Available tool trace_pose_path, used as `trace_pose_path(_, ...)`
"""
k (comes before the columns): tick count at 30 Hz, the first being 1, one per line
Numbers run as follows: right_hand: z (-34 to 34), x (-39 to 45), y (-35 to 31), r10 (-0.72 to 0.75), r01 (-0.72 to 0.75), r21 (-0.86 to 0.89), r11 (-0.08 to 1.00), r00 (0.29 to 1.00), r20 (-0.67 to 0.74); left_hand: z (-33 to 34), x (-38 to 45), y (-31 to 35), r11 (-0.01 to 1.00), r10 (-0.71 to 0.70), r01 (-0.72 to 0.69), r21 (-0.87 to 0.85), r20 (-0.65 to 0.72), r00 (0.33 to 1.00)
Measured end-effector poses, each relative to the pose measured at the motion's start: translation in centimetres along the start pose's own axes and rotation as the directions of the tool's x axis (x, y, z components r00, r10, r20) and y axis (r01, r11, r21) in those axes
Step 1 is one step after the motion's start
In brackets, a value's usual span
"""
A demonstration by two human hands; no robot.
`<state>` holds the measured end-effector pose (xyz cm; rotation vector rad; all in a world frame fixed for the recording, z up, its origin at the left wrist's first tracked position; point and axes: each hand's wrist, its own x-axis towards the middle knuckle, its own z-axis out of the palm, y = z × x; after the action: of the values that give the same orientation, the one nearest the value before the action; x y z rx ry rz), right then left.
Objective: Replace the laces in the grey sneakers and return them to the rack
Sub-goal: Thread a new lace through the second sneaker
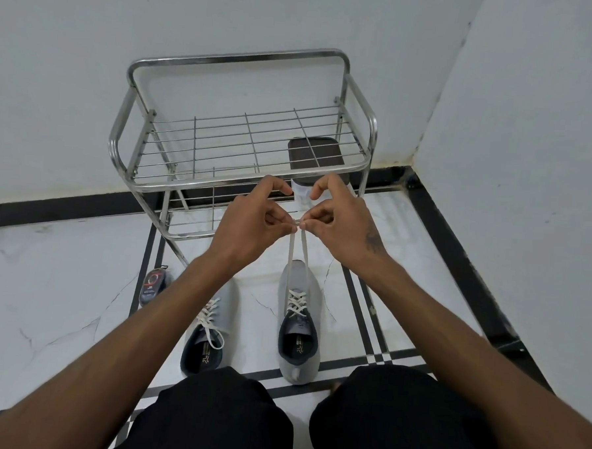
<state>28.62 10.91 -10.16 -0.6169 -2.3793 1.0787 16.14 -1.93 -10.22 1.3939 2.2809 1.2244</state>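
Observation:
Two grey sneakers stand on the tiled floor in front of me, toes pointing away. The right sneaker (299, 327) has a cream lace (297, 255) crossed through its eyelets, and both lace ends rise straight up. My left hand (257, 215) and my right hand (343, 220) pinch those two ends together, fingertips almost touching, above the shoe's toe. The left sneaker (214, 326) is laced too, its lace lying loose over the tongue; my left forearm covers part of it. The steel shoe rack (221, 181) stands just beyond my hands.
A dark square-lidded container (315, 153) sits beneath the rack's top wire shelf at the right. A small dark packet (150, 285) lies on the floor left of the left sneaker. White walls close in behind and on the right. My knees are at the bottom edge.

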Motion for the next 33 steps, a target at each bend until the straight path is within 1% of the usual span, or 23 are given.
trace_pose_path(8,-0.3,0.2,0.3,0.003,-0.003,0.015,1.000,1.000,-0.005,-0.3,0.1,-0.3,0.999,-0.012,0.014,-0.035,0.042,0.999)
trace_pose_path(13,-0.5,0.2,0.3,0.011,-0.011,0.044,0.999,1.000,0.001,-0.4,0.1,-0.5,0.998,-0.019,0.020,-0.051,0.035,0.999)
trace_pose_path(19,-0.3,0.5,0.7,0.011,-0.011,0.048,0.999,1.000,-0.003,-0.5,0.2,-1.0,0.991,-0.051,0.054,-0.119,0.033,0.998)
trace_pose_path(21,0.2,0.4,1.2,0.033,-0.035,0.104,0.994,0.999,0.020,-0.3,0.1,-1.2,0.981,-0.070,0.078,-0.179,0.047,0.996)
trace_pose_path(22,0.6,0.3,1.5,0.056,-0.059,0.167,0.984,0.998,0.026,-0.2,0.1,-1.4,0.972,-0.082,0.093,-0.218,0.057,0.995)
trace_pose_path(24,1.2,-0.1,2.8,0.138,-0.141,0.347,0.927,0.990,0.033,0.2,0.1,-1.7,0.939,-0.114,0.136,-0.315,0.088,0.990)
trace_pose_path(26,2.0,-0.7,4.2,0.249,-0.248,0.516,0.820,0.966,0.067,0.8,-0.1,-2.1,0.886,-0.132,0.177,-0.429,0.133,0.982)
trace_pose_path(27,2.7,-1.0,5.0,0.300,-0.292,0.559,0.776,0.951,0.080,1.2,-0.1,-2.4,0.856,-0.133,0.191,-0.480,0.152,0.979)
trace_pose_path(30,5.1,-1.9,7.1,0.406,-0.411,0.582,0.702,0.902,0.148,2.9,0.0,-3.3,0.770,-0.154,0.231,-0.595,0.178,0.972)
trace_pose_path(33,7.5,-2.2,8.9,0.439,-0.507,0.614,0.605,0.856,0.274,5.0,0.6,-4.6,0.683,-0.208,0.275,-0.677,0.182,0.961)
